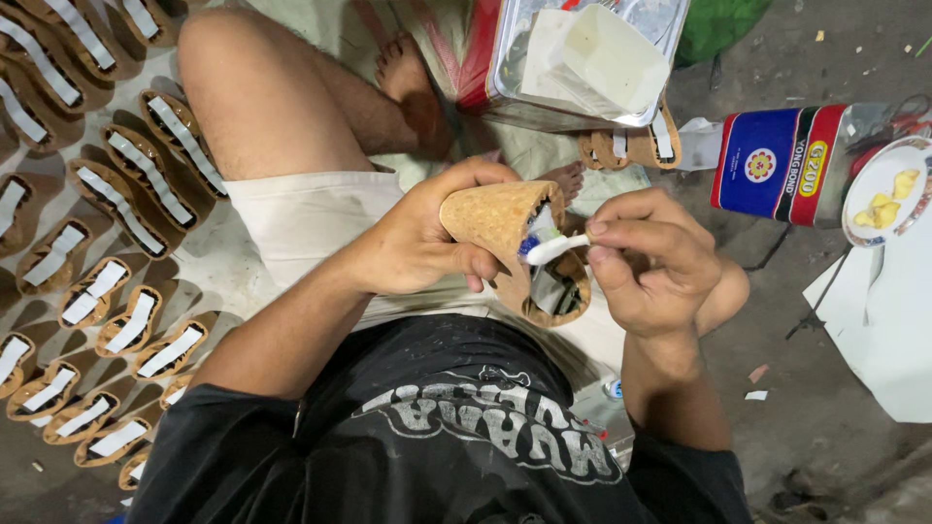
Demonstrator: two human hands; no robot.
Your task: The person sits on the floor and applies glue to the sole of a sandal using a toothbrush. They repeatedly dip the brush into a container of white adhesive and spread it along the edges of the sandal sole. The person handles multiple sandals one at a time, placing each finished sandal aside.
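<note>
The floor (825,408) is bare grey concrete, dusty and stained, with small scraps of paper and crumbs scattered on it at the right. A pale cloth (320,29) is spread over the floor at the top middle. At the left, many brown sole pieces (126,199) with white strips lie in rows, close beside each other. A square metal tin (582,58) stands at the top. A red and blue can (786,165) lies on its side at the right, near a white sheet (888,330). The light is dim and even.
</note>
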